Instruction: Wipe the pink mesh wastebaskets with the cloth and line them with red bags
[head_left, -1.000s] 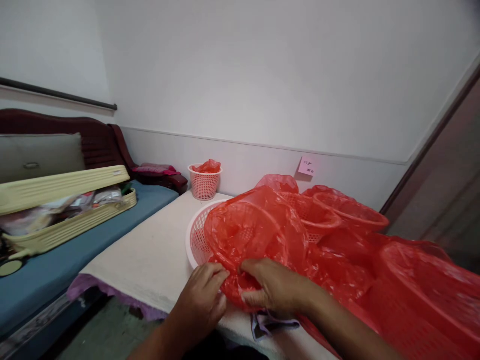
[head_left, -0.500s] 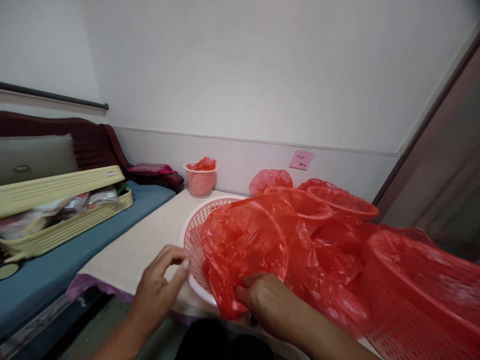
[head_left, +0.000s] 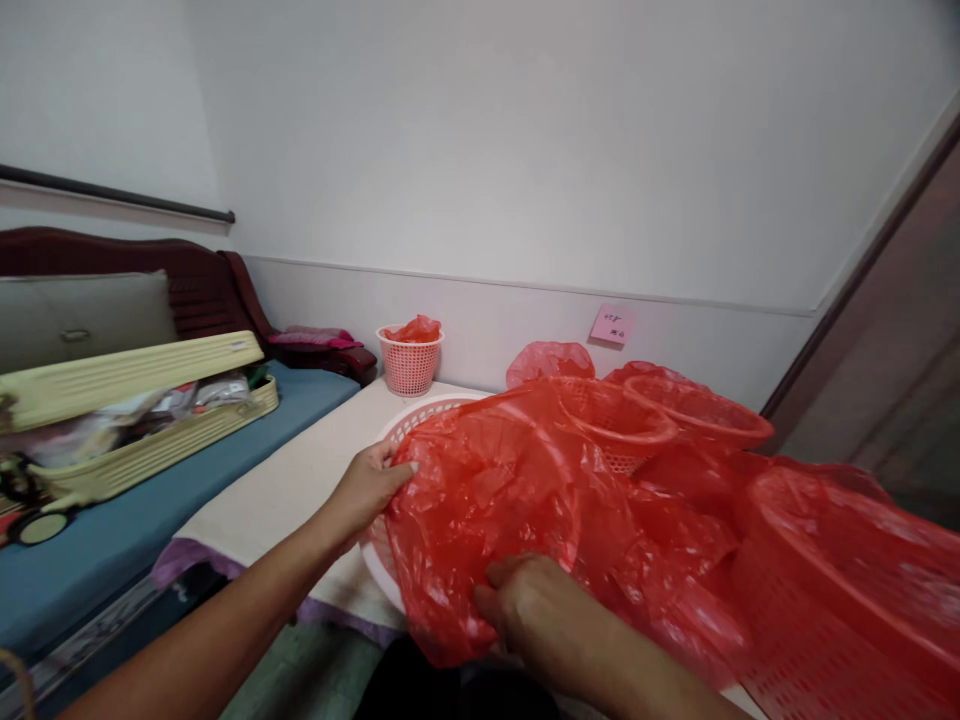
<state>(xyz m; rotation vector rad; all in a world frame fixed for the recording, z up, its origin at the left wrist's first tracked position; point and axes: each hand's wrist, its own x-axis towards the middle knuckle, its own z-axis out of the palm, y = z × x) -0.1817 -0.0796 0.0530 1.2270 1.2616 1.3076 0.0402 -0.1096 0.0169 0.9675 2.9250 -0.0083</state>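
A large white-rimmed plastic basket (head_left: 379,575) stands on the cloth-covered table, and a red plastic bag (head_left: 480,500) lies over its mouth and hides most of its inside. My left hand (head_left: 375,483) pinches the bag's edge at the basket's left rim, thumb on top. Lower down, near the front rim, my right hand (head_left: 529,605) is closed on another part of the bag; its fingertips are partly hidden. The bag spreads to the right, against other baskets covered in red plastic.
Behind stand a bagged basket (head_left: 611,410) and another (head_left: 697,405); a larger one (head_left: 840,600) is at right. A small basket (head_left: 409,368) stands by the wall, below and left of a pink note (head_left: 611,325). An opened cream suitcase (head_left: 150,440) lies on the blue bed (head_left: 315,390).
My left hand has moved up and right onto the bag and closed on its edge. The bag now spreads farther over the basket's left and front rim. My right hand keeps its hold.
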